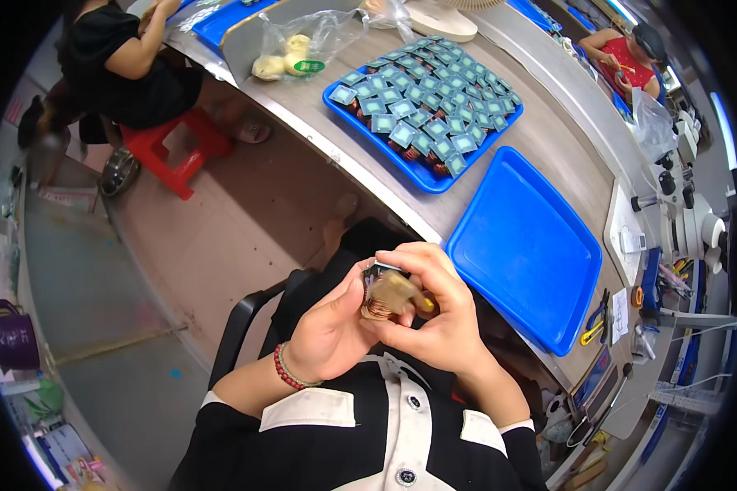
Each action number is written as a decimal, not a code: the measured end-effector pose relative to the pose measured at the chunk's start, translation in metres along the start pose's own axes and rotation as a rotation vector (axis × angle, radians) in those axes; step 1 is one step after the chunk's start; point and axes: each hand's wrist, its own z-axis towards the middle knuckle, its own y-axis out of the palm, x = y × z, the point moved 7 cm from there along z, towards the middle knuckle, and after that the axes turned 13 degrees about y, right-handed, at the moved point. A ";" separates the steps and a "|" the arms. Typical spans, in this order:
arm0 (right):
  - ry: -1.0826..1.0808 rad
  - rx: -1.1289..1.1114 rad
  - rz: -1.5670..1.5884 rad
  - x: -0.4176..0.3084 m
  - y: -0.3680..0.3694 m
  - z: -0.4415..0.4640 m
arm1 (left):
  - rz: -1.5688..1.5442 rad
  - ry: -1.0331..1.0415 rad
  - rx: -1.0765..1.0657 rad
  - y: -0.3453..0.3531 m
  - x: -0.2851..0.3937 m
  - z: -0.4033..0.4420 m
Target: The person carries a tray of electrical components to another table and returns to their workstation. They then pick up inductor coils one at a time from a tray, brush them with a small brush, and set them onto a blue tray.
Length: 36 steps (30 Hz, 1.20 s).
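Note:
Close to my chest, both hands hold one small part [387,296] with coppery windings and a brownish, blurred face. My left hand [330,327] grips it from the left, with a beaded bracelet on the wrist. My right hand [440,315] has its fingers curled round the other side, and a small yellowish bit shows between its thumb and fingers. Beyond them on the table, a blue tray [427,182] holds many parts with green square tops [403,133] and coppery coils. Nearer to my right hand lies a second blue tray [526,250], its flat bottom showing.
A plastic bag with pale buns [285,59] lies at the table's back left. One person [123,49] sits near a red stool [172,151]; another, in red [622,61], works at the far right. A yellow-handled tool [591,332] and a white board [622,237] lie on the right.

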 end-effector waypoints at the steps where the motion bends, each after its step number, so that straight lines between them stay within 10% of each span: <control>1: -0.025 -0.004 -0.007 -0.001 -0.001 0.000 | 0.029 0.005 -0.029 0.003 0.000 0.000; 13: 0.460 -0.103 0.758 0.045 0.019 -0.010 | 0.940 0.105 0.002 -0.008 0.011 -0.003; 19: 0.655 -0.339 1.112 0.053 0.041 -0.023 | 1.427 0.736 -0.097 0.008 0.041 -0.006; 27: 0.614 -0.430 1.077 0.057 0.045 -0.028 | 1.356 0.822 -0.111 0.014 0.049 -0.009; 33: -0.191 0.427 -0.170 0.016 -0.047 -0.034 | 1.407 0.776 -0.077 0.012 0.056 -0.011; 36: -0.423 0.344 -0.692 -0.029 -0.034 -0.036 | 1.450 0.758 -0.102 0.015 0.054 -0.009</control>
